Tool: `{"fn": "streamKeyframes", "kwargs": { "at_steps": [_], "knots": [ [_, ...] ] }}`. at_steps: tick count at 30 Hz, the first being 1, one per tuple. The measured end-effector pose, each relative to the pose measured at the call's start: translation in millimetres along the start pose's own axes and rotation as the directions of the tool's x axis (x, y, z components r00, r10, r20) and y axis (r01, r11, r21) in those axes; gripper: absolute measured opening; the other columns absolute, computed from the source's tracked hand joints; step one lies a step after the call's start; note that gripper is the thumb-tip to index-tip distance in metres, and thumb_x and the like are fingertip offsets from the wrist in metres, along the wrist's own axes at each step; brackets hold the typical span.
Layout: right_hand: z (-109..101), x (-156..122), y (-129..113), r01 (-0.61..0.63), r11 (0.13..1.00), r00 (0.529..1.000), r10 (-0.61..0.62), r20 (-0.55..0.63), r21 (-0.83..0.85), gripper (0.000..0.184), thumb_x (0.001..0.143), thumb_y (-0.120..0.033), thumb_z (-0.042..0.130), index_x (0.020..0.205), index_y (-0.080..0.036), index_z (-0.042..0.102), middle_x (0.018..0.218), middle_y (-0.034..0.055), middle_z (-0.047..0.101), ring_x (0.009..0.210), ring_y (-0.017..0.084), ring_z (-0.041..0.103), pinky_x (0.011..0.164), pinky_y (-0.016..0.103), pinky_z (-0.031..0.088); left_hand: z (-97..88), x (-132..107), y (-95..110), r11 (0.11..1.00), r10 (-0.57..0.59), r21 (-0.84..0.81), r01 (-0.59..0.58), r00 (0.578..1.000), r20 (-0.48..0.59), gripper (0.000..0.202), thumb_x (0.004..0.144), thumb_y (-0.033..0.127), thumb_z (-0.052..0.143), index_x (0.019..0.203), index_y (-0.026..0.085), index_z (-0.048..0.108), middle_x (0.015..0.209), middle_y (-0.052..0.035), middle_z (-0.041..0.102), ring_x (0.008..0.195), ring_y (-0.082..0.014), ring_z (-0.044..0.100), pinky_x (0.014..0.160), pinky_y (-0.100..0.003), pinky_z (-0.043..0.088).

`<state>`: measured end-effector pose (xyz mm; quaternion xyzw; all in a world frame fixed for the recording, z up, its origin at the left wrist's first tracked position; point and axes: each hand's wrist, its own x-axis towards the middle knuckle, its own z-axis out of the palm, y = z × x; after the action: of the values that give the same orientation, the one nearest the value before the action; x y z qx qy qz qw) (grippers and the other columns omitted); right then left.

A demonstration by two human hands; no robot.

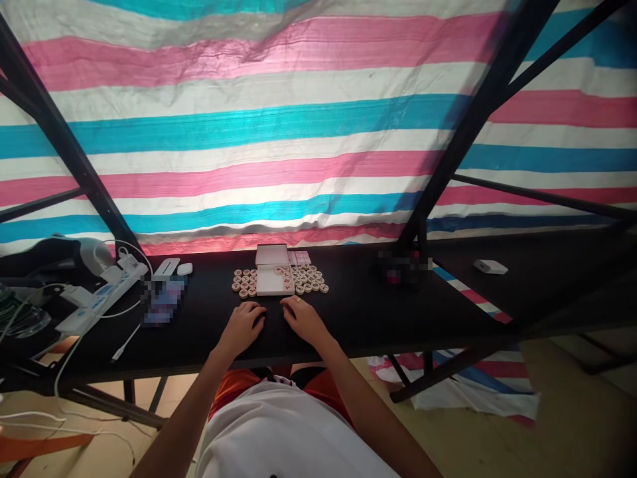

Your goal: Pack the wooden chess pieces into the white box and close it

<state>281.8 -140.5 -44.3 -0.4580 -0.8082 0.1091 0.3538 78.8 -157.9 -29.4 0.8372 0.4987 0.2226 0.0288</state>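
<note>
My left hand (243, 326) rests on the black tabletop, palm down, its fingers loosely spread and holding nothing. To its right, my right hand (303, 320) lies on the table too, open and bare except for a ring, just in front of the box. The white box (265, 281) has its lid (271, 255) standing open at the back, and several Chinese chess pieces (286, 280) lie in its right part. More round pieces (243, 284) sit in rows left of the box. Another group of pieces (310, 279) stands on the right. Neither hand touches a piece.
A pink printed paper (299, 257) lies behind the right group. At left are a power strip (102, 299) with cables, a blurred phone-like item (164, 301) and a white earbud case (184, 269). A blurred dark object (403, 267) and a white charger (490, 267) lie right. Black frame bars (468, 143) flank the table.
</note>
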Motion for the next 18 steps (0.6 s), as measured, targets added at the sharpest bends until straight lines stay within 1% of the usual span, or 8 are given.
{"fn": "streamKeyframes", "kwargs": {
  "at_steps": [2, 6, 8, 11, 14, 18],
  "knots": [
    [1.8, -0.6, 1.0, -0.024, 1.0, 0.999, 0.025, 0.038, -0.013, 0.022, 0.086, -0.016, 0.044, 0.099, -0.02, 0.061, 0.092, 0.0062, 0.061, 0.087, 0.018, 0.057, 0.081, 0.031, 0.046, 2.7, 0.8, 6.6, 0.999, -0.002, 0.034, 0.002, 1.0, 0.004, 0.025, 0.087, 0.025, 0.046, 0.106, 0.022, 0.063, 0.109, -0.0083, 0.061, 0.103, -0.0225, 0.055, 0.087, -0.038, 0.045],
    [3.6, 1.1, 5.5, -0.047, 0.997, 0.998, 0.049, 0.026, -0.066, 0.02, 0.086, -0.017, 0.045, 0.097, -0.019, 0.062, 0.094, 0.0075, 0.06, 0.09, 0.019, 0.056, 0.082, 0.031, 0.046, 1.1, 0.6, 4.6, 1.0, -0.002, 0.006, 0.002, 1.0, 0.017, 0.026, 0.087, 0.025, 0.045, 0.107, 0.022, 0.063, 0.11, -0.0082, 0.061, 0.105, -0.0219, 0.055, 0.088, -0.038, 0.045],
    [4.1, 1.5, 6.7, -0.069, 0.995, 0.998, 0.07, 0.006, -0.077, 0.021, 0.085, -0.018, 0.045, 0.099, -0.019, 0.061, 0.1, 0.0087, 0.058, 0.093, 0.02, 0.056, 0.084, 0.032, 0.046, 0.8, -0.2, 2.7, 1.0, -0.004, 0.0, 0.004, 1.0, 0.011, 0.026, 0.087, 0.025, 0.045, 0.106, 0.022, 0.063, 0.11, -0.0081, 0.061, 0.104, -0.0221, 0.055, 0.088, -0.038, 0.045],
    [4.3, 1.8, 7.8, -0.124, 0.989, 0.992, 0.121, -0.045, -0.079, 0.027, 0.084, -0.019, 0.045, 0.108, -0.019, 0.058, 0.112, 0.0107, 0.054, 0.098, 0.022, 0.055, 0.086, 0.035, 0.046, 1.6, -1.2, 2.7, 1.0, -0.007, -0.002, 0.007, 1.0, 0.001, 0.026, 0.088, 0.025, 0.045, 0.106, 0.022, 0.063, 0.11, -0.0082, 0.061, 0.104, -0.0222, 0.055, 0.088, -0.038, 0.045],
    [4.0, 2.5, 9.0, -0.178, 0.981, 0.982, 0.173, -0.07, -0.075, 0.034, 0.083, -0.02, 0.044, 0.115, -0.019, 0.055, 0.119, 0.0118, 0.05, 0.101, 0.023, 0.055, 0.084, 0.035, 0.047, 1.9, -1.9, 3.7, 1.0, -0.006, -0.011, 0.006, 1.0, 0.0, 0.025, 0.088, 0.025, 0.044, 0.105, 0.022, 0.063, 0.11, -0.0078, 0.061, 0.104, -0.0219, 0.055, 0.088, -0.038, 0.045],
    [5.1, 3.2, 11.5, -0.199, 0.976, 0.977, 0.191, -0.094, -0.086, 0.042, 0.083, -0.02, 0.043, 0.124, -0.021, 0.05, 0.132, 0.0123, 0.043, 0.111, 0.025, 0.052, 0.087, 0.037, 0.047, 0.9, -2.6, 3.7, 1.0, -0.012, -0.004, 0.012, 1.0, -0.003, 0.025, 0.088, 0.025, 0.045, 0.104, 0.022, 0.063, 0.11, -0.0076, 0.061, 0.104, -0.0221, 0.055, 0.088, -0.038, 0.045]
  ]
}}
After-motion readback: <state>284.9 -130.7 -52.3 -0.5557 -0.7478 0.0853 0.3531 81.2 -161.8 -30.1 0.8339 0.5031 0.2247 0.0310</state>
